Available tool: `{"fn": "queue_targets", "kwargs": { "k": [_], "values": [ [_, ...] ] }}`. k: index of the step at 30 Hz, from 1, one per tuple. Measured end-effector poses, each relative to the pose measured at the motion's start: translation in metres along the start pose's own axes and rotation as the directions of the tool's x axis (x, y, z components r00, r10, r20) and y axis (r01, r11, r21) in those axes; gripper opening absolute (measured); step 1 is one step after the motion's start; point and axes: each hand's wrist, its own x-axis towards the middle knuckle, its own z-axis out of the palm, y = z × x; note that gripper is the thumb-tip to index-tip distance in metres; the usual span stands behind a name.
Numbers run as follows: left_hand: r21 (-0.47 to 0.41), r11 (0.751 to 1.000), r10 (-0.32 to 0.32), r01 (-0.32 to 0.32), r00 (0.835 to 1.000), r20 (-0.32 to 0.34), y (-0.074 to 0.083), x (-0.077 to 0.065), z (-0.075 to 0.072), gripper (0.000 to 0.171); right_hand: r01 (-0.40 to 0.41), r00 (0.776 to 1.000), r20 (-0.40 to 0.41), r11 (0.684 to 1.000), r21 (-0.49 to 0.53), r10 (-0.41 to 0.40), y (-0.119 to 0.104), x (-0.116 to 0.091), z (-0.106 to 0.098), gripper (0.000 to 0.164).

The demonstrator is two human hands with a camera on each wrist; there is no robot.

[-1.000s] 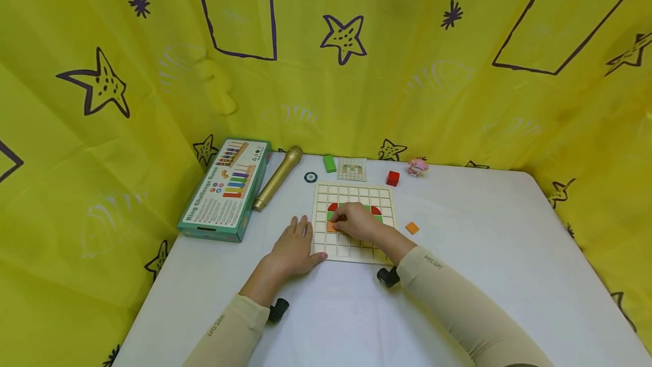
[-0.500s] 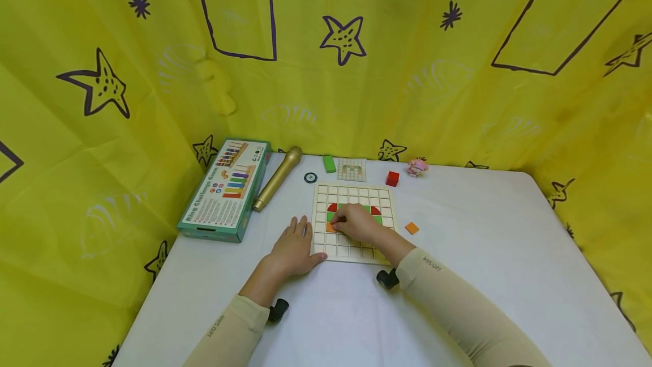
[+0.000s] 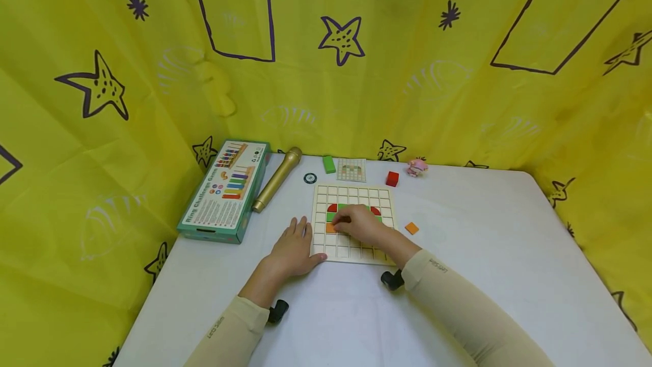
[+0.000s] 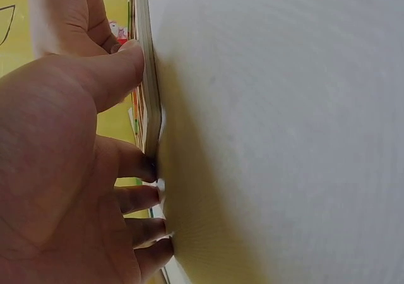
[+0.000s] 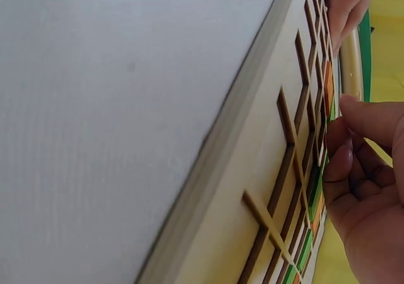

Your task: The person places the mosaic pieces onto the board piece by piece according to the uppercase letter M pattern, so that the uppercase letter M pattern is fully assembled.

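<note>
A pale wooden grid board [image 3: 351, 253] lies on the table, holding green, red and orange pieces. Spread flat at its left side is my left hand [image 3: 291, 249], the thumb against the board's near left corner; the left wrist view has the thumb [image 4: 123, 72] along the edge. My right hand [image 3: 360, 223] bends over the board, curled fingertips right at an orange square tile [image 3: 331, 227] in a left-hand cell. Thumb and forefinger come close together in the right wrist view, but I cannot tell whether they pinch the tile. The hand covers the middle pieces.
A printed pattern card [image 3: 351, 169] and a green block [image 3: 329, 164] lie behind the board. Beyond it stand a red block [image 3: 392, 179] and a pink figurine [image 3: 417, 167]; an orange tile [image 3: 412, 228] lies right. Leftward are a round token [image 3: 310, 178], gold microphone [image 3: 277, 180] and game box [image 3: 224, 191].
My right wrist and forearm have shifted slightly to the right, while the fingertips stay by the same orange tile. The left hand and the board keep their places.
</note>
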Motion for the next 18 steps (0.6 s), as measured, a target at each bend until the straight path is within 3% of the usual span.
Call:
{"fn": "queue_targets", "kwargs": {
  "k": [18],
  "values": [
    [-0.008, 1.0, -0.009, 0.009, 1.0, -0.006, 0.002, 0.0, -0.001, 0.09, -0.04, 0.994, -0.098, 0.999, 0.004, 0.04, 0.027, -0.028, -0.033, 0.008]
  ]
}}
